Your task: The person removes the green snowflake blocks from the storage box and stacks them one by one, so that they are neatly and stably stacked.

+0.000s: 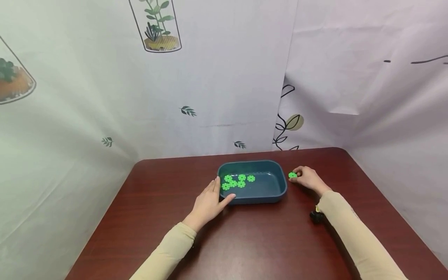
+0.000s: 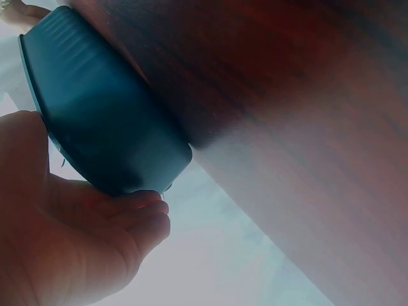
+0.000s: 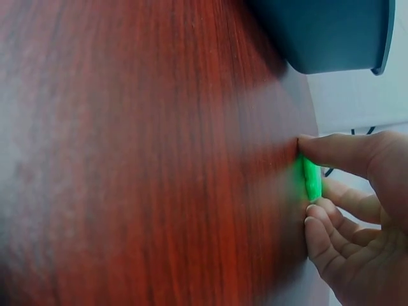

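Note:
A dark blue rectangular tray [image 1: 260,200] stands toward the back of the table, with several flat green notched discs [image 1: 241,184] lying in its left half. My left hand [image 1: 208,204] rests against the tray's front left corner, fingers straight along the left side and thumb along the front. In the left wrist view, that hand [image 2: 76,236] touches the tray's outer wall [image 2: 108,108]. To the right of the tray, my right hand [image 1: 310,181] pinches another green disc [image 1: 292,175] between thumb and fingers. The right wrist view shows this disc [image 3: 312,180] held low by the tabletop.
The reddish-brown wooden table [image 1: 266,241] carries the tray. A small black object [image 1: 316,216] shows beside the right sleeve; its kind is unclear. White printed cloth [image 1: 224,85] hangs behind the table and along both sides.

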